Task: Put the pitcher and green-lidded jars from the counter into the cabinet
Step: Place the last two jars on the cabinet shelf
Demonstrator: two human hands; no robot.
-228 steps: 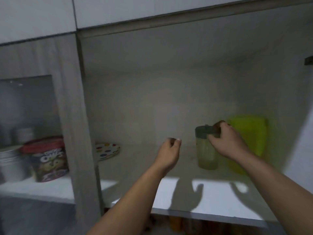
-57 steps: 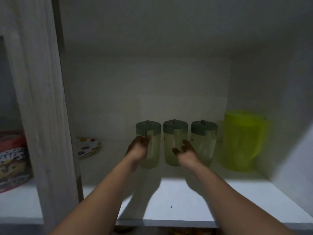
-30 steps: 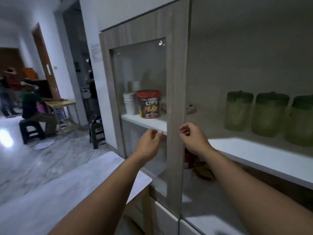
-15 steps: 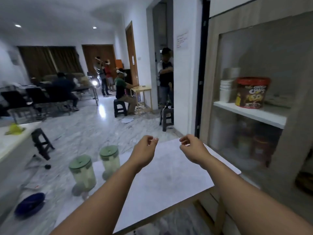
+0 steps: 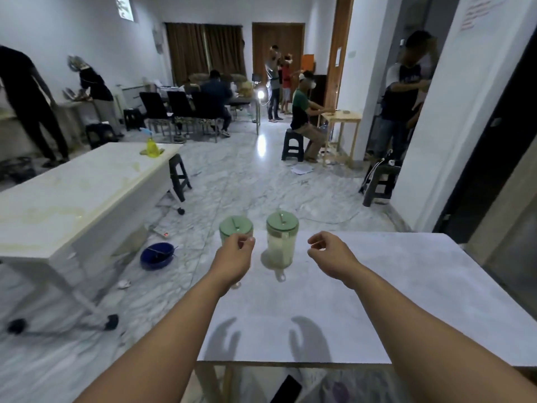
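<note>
Two clear jars with green lids stand at the far edge of the white counter (image 5: pixel 363 301). The left jar (image 5: pixel 236 229) is partly hidden behind my left hand (image 5: pixel 234 255), which hovers just in front of it with fingers curled and nothing held. The right jar (image 5: pixel 282 242) stands in full view between my hands. My right hand (image 5: pixel 331 253) floats to its right, fingers loosely curled and apart from it, holding nothing. The cabinet and the pitcher are out of view.
A long white table on wheels (image 5: pixel 72 199) stands to the left, with a blue bowl (image 5: pixel 157 255) on the marble floor beside it. Black stools (image 5: pixel 377 181) and several people fill the room beyond. A dark doorway and white wall (image 5: pixel 465 112) rise at the right.
My view has swung left from the cabinet to the counter. The two jars are now straight ahead, and both hands have come close to them, still holding nothing.
</note>
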